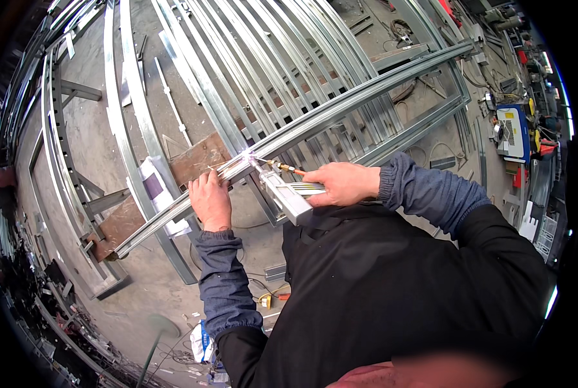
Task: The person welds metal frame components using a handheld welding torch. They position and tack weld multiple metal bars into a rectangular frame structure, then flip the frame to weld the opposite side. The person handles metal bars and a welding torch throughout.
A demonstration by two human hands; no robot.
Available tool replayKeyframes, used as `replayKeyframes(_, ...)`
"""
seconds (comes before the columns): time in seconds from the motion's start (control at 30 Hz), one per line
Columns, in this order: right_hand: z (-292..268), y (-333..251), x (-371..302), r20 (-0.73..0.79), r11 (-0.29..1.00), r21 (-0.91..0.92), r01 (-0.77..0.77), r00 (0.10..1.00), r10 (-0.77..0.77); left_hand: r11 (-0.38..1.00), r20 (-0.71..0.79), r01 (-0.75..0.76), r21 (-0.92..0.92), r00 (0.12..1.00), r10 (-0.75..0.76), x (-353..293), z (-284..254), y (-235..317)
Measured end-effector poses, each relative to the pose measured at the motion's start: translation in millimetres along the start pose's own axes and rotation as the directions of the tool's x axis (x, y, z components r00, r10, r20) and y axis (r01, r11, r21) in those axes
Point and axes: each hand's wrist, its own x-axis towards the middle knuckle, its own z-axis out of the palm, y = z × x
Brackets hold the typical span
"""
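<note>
My right hand (340,183) is closed around a welding torch (277,165) with a brass-coloured neck and an orange part by the fingers. A bright violet-white glow shows at its tip, against a long galvanized steel rail (340,111). My left hand (210,199) lies over the same rail left of the glow, its fingers curled across it. A short grey rectangular metal piece (291,202) meets the rail just below the glow and runs toward my body. Thin striped strips show beside my right fingers; what they are, I cannot make out.
Several parallel steel profiles (237,58) lie beyond the rail. A rusty brown plate (201,158) and white paper (156,184) are near my left hand. A blue and white machine (512,132) stands at the right. Cables and a yellow piece (265,301) lie on the floor.
</note>
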Motion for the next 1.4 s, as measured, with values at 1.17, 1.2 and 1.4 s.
replayKeyframes(1.17,-11,-5,-7,0.029,0.998,-0.017,-0.062,0.998,0.062,0.999,-0.037,-0.003,-0.051,0.999,0.001,-5,3,-2)
replayKeyframes(1.2,-10,-2,-7,0.015,0.999,-0.015,-0.048,0.999,0.048,0.999,-0.036,-0.003,-0.051,0.999,0.001,-5,3,-2)
replayKeyframes(1.4,-8,-6,-7,-0.009,0.996,-0.036,-0.077,0.997,0.076,0.999,-0.048,-0.005,-0.052,0.999,0.002,-6,7,-5)
